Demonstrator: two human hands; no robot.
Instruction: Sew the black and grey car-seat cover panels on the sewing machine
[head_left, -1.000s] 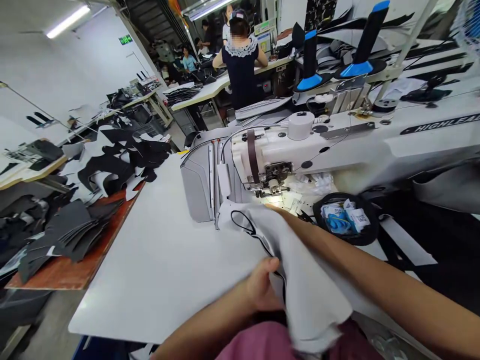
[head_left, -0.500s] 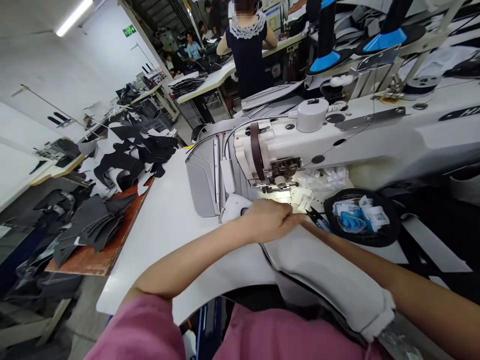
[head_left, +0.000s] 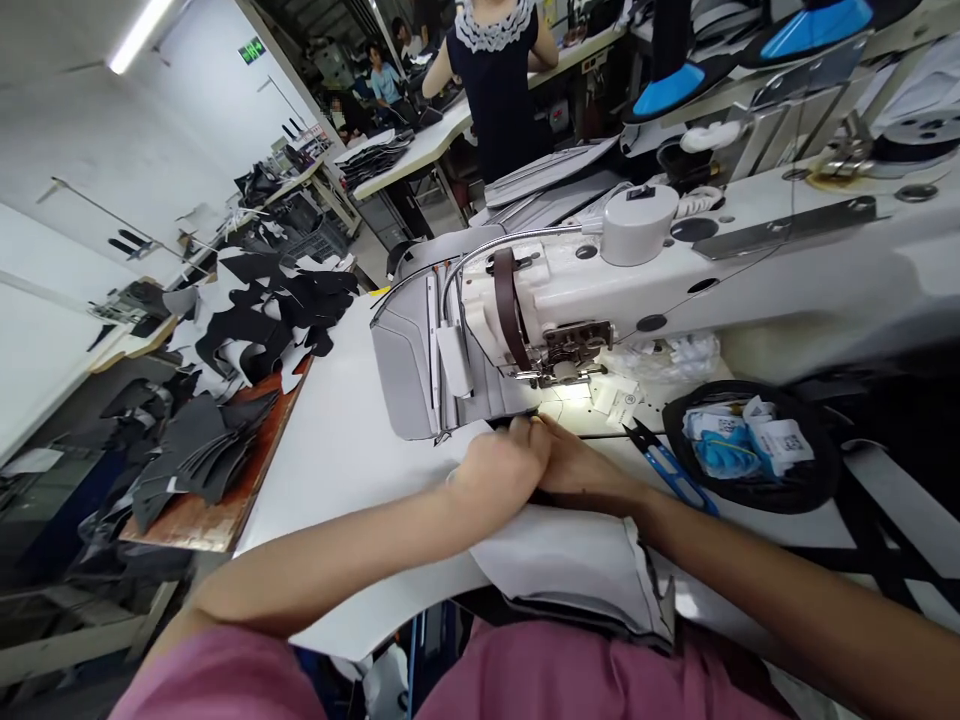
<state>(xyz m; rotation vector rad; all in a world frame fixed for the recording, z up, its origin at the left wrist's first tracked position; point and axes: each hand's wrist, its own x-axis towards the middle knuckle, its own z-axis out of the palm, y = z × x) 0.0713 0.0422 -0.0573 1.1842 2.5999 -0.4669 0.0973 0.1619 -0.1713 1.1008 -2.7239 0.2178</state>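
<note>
Just in front of the sewing machine's needle area [head_left: 562, 370], my two hands meet over a pale grey fabric piece [head_left: 559, 550]. My left hand [head_left: 501, 465] is closed, slightly blurred, with its curled fingers on the dark edge of the fabric. Pressed against it, my right hand [head_left: 577, 468] also pinches there; its fingertips are partly hidden behind the left. From the hands the fabric hangs toward my lap, with a dark-trimmed end. Blue-handled thread snips [head_left: 671, 468] lie to the right of my right hand, apart from it.
A stitched grey panel [head_left: 412, 350] lies left of the machine head [head_left: 645, 270]. On the right is a round black container [head_left: 675, 440] with small blue-and-white packets. Dark cut pieces [head_left: 199, 440] are stacked on a reddish board at left. A person [head_left: 499, 90] stands beyond.
Both hands have moved left and nearer to me, closing together on the fabric edge. The fabric is now bunched shorter toward my lap, and the snips are uncovered. The view has shifted slightly.
</note>
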